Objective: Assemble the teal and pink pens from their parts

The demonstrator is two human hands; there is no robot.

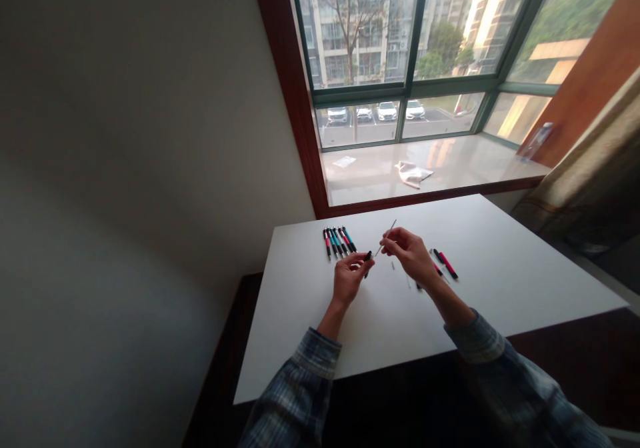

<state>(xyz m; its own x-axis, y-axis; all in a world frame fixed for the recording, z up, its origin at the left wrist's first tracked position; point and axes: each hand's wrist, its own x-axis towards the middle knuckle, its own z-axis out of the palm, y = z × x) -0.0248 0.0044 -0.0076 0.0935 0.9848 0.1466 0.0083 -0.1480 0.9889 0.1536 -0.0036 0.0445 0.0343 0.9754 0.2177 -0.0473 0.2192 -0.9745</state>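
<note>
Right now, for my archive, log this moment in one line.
left grip: holds black pen part; right grip: holds thin rod; pen row: white table, beyond left grip; loose pieces: near right grip

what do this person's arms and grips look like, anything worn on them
The left sleeve and right sleeve are plaid cloth, dark blue with paler greyish checks, each ending in a cuff short of the wrist. The left grip and right grip are bare human hands; no gloves or watch show.

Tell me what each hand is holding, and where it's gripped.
The left hand grips a black pen part around its middle; the right hand pinches a thin pen refill near its middle.
</note>
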